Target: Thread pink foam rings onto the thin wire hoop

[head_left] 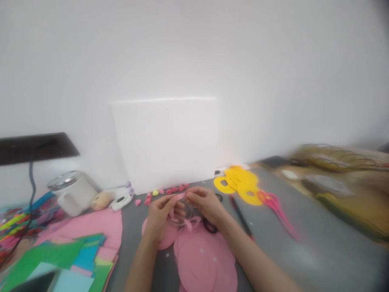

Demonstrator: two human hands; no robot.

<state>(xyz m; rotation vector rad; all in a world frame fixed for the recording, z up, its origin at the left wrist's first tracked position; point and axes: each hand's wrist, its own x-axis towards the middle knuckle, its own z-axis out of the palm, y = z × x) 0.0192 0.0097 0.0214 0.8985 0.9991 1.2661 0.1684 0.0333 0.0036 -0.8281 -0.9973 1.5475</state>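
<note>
My left hand point(164, 211) and my right hand point(206, 202) meet over the grey table. Both pinch a narrow pink paper strip point(181, 196), which bends between their fingertips. Just below the strip is a clear round ring point(189, 211) that looks like a roll of tape; whether a finger holds it I cannot tell. A small pink paper loop point(194, 222) lies close under the hands. Nearer to me overlap several pink paper circles point(197, 259). Black-handled scissors point(210, 226) are partly hidden beneath my right wrist.
Yellow paper rings point(240, 182), pink scissors point(279, 213) and a dark pen point(241, 217) lie right. Coloured paper sheets point(45, 259), a white mug point(72, 194) and a white device point(122, 199) are left. A white board point(168, 142) leans on the wall behind small heart-shaped pieces point(170, 190).
</note>
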